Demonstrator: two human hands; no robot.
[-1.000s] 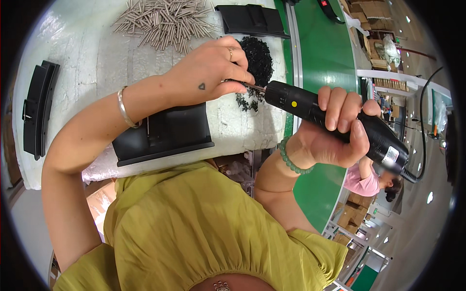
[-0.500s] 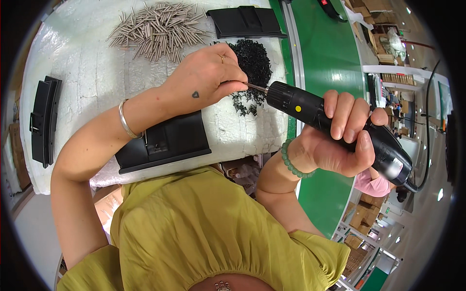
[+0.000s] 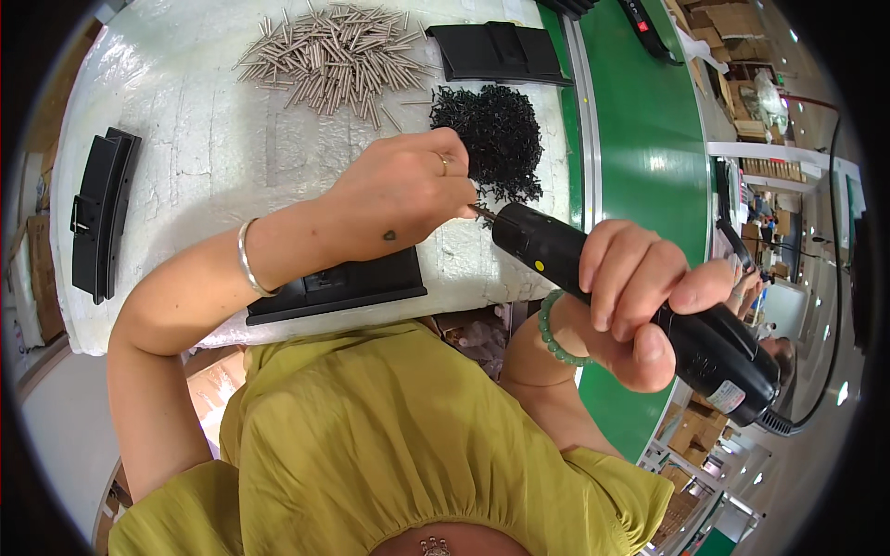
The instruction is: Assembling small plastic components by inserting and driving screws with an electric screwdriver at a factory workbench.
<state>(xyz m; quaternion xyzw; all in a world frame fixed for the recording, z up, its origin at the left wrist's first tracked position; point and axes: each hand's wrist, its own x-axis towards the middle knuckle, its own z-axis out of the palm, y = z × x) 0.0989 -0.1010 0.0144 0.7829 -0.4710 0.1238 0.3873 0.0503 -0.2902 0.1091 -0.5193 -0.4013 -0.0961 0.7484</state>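
My right hand (image 3: 640,301) is wrapped around a black electric screwdriver (image 3: 542,246), which is tilted with its bit toward the left. At the tip of the bit, my left hand (image 3: 417,190) has its fingers pinched together; whatever they hold is hidden. Just beyond the fingertips lies a heap of small black screws (image 3: 501,139). Under my left wrist a black plastic panel (image 3: 371,285) rests near the front edge of the foam-covered worktop (image 3: 204,148), partly covered by the forearm.
A pile of thin metal pins (image 3: 334,60) lies at the back. Similar black panels stand at the far left (image 3: 104,218) and back right (image 3: 505,51). A green surface (image 3: 644,120) with a metal rail runs along the right. The screwdriver's cord (image 3: 825,371) hangs at the right.
The screwdriver has dropped lower with my right hand and turned more steeply. My left hand has shifted slightly down and right, still pinched at the bit. The whole view has shifted a little.
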